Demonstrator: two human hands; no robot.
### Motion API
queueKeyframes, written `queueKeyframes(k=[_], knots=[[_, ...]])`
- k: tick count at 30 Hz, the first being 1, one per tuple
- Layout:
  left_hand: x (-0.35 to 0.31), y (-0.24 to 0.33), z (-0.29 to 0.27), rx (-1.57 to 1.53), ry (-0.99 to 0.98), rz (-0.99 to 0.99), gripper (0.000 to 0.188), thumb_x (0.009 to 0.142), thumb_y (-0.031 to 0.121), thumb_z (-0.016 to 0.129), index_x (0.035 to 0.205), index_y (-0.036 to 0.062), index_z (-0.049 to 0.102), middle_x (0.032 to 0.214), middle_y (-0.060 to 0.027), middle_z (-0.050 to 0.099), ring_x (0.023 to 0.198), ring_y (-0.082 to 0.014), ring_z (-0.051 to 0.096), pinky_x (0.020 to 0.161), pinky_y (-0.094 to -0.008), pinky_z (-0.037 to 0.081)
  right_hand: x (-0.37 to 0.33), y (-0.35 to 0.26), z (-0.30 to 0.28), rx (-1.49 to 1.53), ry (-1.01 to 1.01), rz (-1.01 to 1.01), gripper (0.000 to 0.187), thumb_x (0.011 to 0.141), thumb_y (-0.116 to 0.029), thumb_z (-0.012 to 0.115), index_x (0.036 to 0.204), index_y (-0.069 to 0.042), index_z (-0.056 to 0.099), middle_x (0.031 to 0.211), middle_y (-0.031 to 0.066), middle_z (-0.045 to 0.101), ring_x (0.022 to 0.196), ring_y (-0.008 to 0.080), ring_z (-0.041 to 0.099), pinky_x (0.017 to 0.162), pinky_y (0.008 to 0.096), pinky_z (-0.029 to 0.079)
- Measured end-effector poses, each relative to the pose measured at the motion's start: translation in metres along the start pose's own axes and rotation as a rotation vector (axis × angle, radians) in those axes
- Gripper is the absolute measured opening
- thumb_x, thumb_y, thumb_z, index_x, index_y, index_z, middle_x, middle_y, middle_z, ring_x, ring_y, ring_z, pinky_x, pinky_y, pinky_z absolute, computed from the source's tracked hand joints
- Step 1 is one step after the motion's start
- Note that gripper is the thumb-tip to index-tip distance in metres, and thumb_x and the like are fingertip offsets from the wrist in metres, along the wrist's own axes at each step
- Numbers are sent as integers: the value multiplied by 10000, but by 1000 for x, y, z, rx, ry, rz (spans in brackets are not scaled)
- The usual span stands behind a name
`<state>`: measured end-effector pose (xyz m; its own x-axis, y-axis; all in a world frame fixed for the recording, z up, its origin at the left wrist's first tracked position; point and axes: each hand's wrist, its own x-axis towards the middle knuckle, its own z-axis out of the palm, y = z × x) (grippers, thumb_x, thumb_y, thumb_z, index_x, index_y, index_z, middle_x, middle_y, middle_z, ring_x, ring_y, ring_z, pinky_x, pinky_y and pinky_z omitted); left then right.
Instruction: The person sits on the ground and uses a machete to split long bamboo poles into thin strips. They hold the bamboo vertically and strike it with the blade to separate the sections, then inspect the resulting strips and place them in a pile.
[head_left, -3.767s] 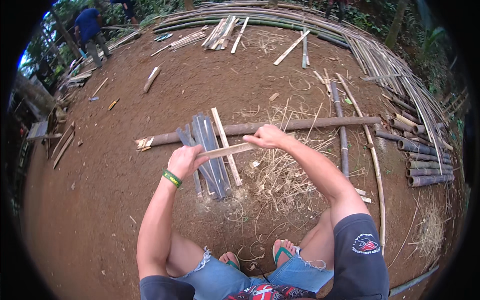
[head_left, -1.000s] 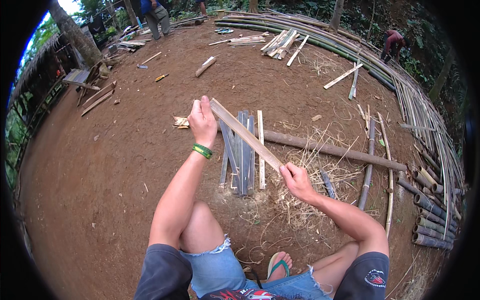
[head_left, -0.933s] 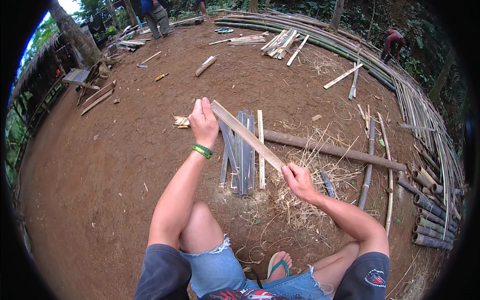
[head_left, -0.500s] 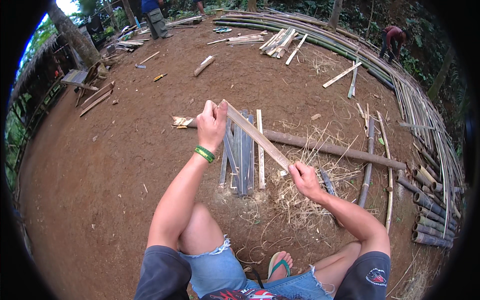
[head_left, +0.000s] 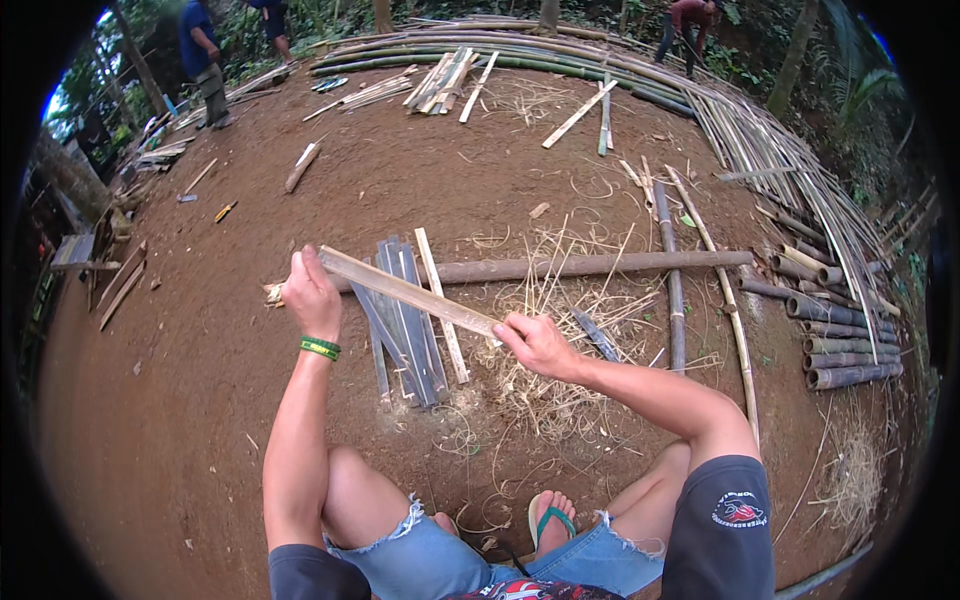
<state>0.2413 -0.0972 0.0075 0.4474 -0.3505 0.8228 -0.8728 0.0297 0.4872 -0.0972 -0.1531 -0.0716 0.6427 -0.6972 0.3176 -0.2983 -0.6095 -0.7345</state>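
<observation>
A pale, flat bamboo strip (head_left: 405, 291) is stretched between my two hands, slanting down from left to right. My left hand (head_left: 312, 296), with a green band on its wrist, is closed on the strip's far left end. At the other end, the thumb and fingers of my right hand (head_left: 538, 345) pinch the strip. Beneath it, several dark bamboo strips (head_left: 412, 345) lean across a long pole (head_left: 590, 264) on the ground. A light strip (head_left: 446, 325) lies beside them. Close to my right hand, a dark-bladed knife (head_left: 596, 335) rests on a heap of shavings (head_left: 560, 395).
Cut bamboo tubes (head_left: 850, 377) are stacked at the right, below a long bundle of thin strips (head_left: 800, 180). Split pieces (head_left: 440, 82) lie farther off, before long green poles (head_left: 520, 64). A person (head_left: 205, 60) stands far left; another (head_left: 690, 30) bends far right.
My view has swung to the right, so the scene sits farther left. The strip is now held at a flatter slant, still gripped at both ends.
</observation>
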Motion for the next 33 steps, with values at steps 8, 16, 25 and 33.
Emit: queueKeyframes(k=[8, 16, 25, 33], knots=[[1, -24, 3, 29, 29, -21, 374, 1071, 276, 478, 808, 11, 477, 615, -225, 487, 553, -431, 502, 515, -478, 370, -4, 8, -11, -65, -1, 8, 356, 1045, -310, 550, 814, -41, 581, 488, 97, 527, 395, 204, 512, 404, 400, 403], [-5, -12, 6, 265, -303, 53, 513, 1002, 441, 582, 750, 24, 423, 605, -183, 513, 566, -405, 530, 542, -494, 391, -5, 24, -12, -174, -18, -120, 357, 1029, -324, 574, 809, -42, 572, 511, 136, 540, 420, 284, 541, 428, 430, 433], [-4, -15, 4, 300, -367, 17, 420, 1007, 347, 573, 758, 15, 511, 652, -226, 591, 647, -449, 600, 579, -542, 432, -3, 29, -17, -212, 5, -154, 394, 1020, -350, 580, 755, -59, 556, 485, 114, 518, 394, 258, 515, 408, 426, 416], [-16, -55, 12, 169, -538, 100, 349, 1013, 226, 563, 770, -24, 536, 705, -272, 583, 701, -482, 577, 622, -544, 421, 3, 39, -19, -300, -46, -141, 419, 1026, -402, 552, 770, -71, 561, 511, 141, 522, 446, 335, 544, 456, 478, 441]])
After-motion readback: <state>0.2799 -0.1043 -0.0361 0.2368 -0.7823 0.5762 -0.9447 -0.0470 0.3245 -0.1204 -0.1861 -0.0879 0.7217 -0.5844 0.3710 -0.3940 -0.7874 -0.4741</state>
